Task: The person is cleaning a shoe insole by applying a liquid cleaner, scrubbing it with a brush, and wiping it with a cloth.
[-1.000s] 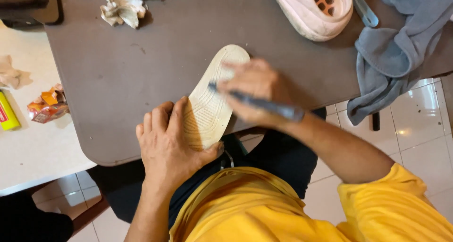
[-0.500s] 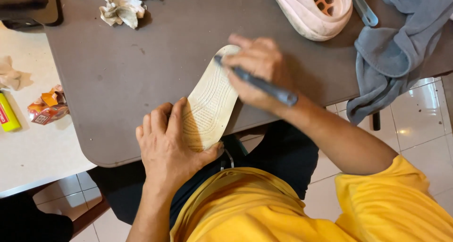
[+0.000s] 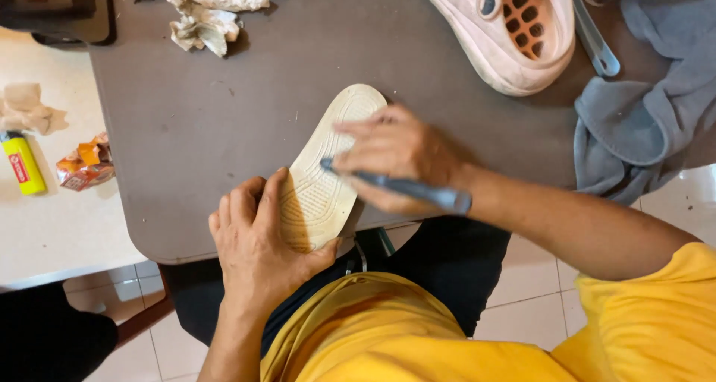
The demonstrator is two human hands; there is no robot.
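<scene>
Where gripped at its heel by the left hand (image 3: 257, 240), lies sole-up: cream shoe (image 3: 324, 173), on the grey table (image 3: 224, 128), heel right at the near edge, toe pointing away. Left fingers wrapped over the heel end, thumb tucked against the side. Right hand (image 3: 395, 158) laid across the middle of the sole, fingers clenched on a dark pen-like tool (image 3: 406, 190), tip touching the ridged tread.

Probably light and rubbery, stiff enough to keep its shape yet likely to flex under pressure; ridged sole unlikely to slip. Best held at heel or sides, as now.

Heel end close to tipping off over the lap. Open tabletop to the left and beyond the toe. Farther off: second shoe (image 3: 514, 32), grey cloth (image 3: 641, 121) at the right, crumpled rags (image 3: 205, 24) at the far side.
</scene>
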